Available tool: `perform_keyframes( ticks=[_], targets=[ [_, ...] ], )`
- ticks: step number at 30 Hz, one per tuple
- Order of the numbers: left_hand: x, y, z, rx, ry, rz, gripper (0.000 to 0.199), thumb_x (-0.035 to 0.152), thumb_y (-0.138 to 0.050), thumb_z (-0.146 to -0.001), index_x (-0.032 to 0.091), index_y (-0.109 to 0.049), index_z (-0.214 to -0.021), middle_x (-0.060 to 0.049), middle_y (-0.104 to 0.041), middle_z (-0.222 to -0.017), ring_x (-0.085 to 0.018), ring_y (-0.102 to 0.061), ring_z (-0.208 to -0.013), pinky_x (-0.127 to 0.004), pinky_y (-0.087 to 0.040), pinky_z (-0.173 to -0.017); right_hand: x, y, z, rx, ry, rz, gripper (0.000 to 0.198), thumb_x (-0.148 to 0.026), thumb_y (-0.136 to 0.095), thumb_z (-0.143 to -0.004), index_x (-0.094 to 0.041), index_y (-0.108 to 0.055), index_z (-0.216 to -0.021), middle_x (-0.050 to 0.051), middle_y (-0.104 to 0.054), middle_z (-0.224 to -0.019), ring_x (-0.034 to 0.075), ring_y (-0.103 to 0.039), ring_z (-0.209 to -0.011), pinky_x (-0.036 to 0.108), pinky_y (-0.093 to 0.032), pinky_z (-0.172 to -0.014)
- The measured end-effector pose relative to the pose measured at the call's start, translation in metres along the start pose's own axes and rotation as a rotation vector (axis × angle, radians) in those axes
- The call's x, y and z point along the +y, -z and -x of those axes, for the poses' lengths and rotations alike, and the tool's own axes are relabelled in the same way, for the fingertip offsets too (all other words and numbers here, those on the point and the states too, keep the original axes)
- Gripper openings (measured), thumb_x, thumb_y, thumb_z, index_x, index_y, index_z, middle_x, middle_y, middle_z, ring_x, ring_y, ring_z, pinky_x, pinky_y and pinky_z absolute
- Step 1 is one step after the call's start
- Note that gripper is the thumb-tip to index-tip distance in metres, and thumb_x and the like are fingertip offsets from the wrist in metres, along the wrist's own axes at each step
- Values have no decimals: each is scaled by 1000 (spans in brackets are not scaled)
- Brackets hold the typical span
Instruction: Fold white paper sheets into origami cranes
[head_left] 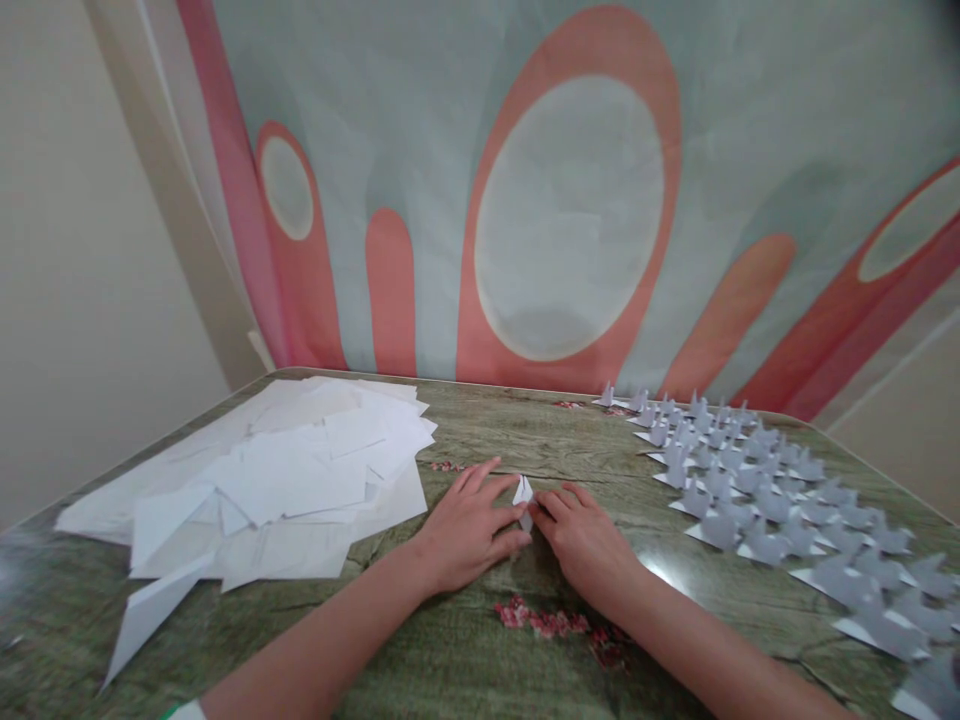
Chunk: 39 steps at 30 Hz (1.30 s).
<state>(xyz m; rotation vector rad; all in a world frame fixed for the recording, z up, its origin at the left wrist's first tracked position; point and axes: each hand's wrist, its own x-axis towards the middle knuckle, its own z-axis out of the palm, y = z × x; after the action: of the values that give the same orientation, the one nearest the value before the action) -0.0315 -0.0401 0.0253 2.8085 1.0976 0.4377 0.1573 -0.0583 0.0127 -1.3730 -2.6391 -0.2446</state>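
A small white folded paper (pixel 523 490) with a pointed top stands between my hands, at the middle of the table. My left hand (pixel 469 525) has its thumb and index finger on the paper's left side, while its other fingers stretch out past it. From the right, the fingertips of my right hand (pixel 589 540) close on the paper's edge, with the remaining fingers curled beside it. Fingers cover part of the lower half of the fold.
A spread pile of white paper sheets (pixel 300 450) lies on the left of the wood-patterned table (pixel 420 640). Rows of folded paper cranes (pixel 772 505) stand along the right. Behind the table hangs a grey-green and coral printed backdrop (pixel 435 120).
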Motion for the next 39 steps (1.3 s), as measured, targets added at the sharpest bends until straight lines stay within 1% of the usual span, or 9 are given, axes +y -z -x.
perform_keyframes(
  ticks=[4,8,10,13,17,22,26,32,39],
  targets=[
    [-5,-3,0,-8,65,85,33,42,-36,-90,33,-59,-112,-1,-39,-135,-27,-17,-132,-50,-19,-106,8,-11,0,73,-21,-114,31,-5,-50,-78,-18,-66,-101,9,-64,-99,22,-55,-93,42,-28,-98],
    [-8,-8,0,-15,77,138,32,39,-38,-90,32,-59,-113,-1,-37,-137,-28,-17,-132,-50,-19,-106,27,-28,0,210,-109,-399,39,-1,-43,-79,-28,-70,-90,2,-66,-95,17,-57,-91,40,-33,-92],
    [-9,-10,0,6,60,150,30,37,-40,-89,31,-59,-112,-1,-39,-136,-27,-19,-131,-50,-21,-105,35,-34,0,240,-171,-538,41,0,-39,-77,-25,-70,-88,2,-66,-94,16,-58,-90,36,-40,-86],
    [-10,-11,0,44,36,162,29,34,-42,-89,28,-60,-112,0,-45,-132,-25,-24,-129,-47,-24,-105,39,-38,-1,285,-200,-654,36,-5,-40,-79,-20,-67,-96,4,-65,-94,17,-58,-88,33,-44,-81],
    [-9,-10,0,65,9,163,30,27,-43,-89,26,-57,-115,-1,-50,-128,-23,-28,-126,-45,-26,-104,34,-36,-1,302,-195,-642,26,-14,-47,-81,-20,-65,-100,6,-64,-94,18,-59,-87,33,-45,-79],
    [-5,-8,-1,56,-20,120,34,19,-44,-87,24,-53,-119,-2,-50,-127,-23,-30,-125,-45,-27,-103,34,-35,-1,289,-172,-625,26,-15,-48,-82,-21,-65,-100,5,-63,-93,17,-58,-86,33,-44,-79],
    [-4,-9,-1,63,-8,118,34,20,-47,-85,22,-53,-118,-5,-53,-122,-23,-33,-123,-44,-29,-103,34,-34,-1,300,-167,-626,25,-16,-48,-83,-22,-65,-100,5,-63,-92,17,-58,-85,33,-44,-79],
    [-8,-12,-2,139,63,144,29,23,-47,-86,22,-56,-114,-6,-56,-115,-20,-44,-111,-40,-34,-99,30,-30,-3,289,-156,-570,21,-18,-49,-83,-21,-66,-96,5,-64,-92,17,-58,-86,33,-44,-78],
    [-10,-13,-2,126,66,192,33,25,-44,-88,21,-49,-121,-5,-57,-117,-18,-49,-108,-36,-37,-98,23,-24,-3,265,-134,-535,22,-16,-47,-85,-23,-64,-98,3,-66,-92,17,-56,-87,34,-42,-80]
  ],
)
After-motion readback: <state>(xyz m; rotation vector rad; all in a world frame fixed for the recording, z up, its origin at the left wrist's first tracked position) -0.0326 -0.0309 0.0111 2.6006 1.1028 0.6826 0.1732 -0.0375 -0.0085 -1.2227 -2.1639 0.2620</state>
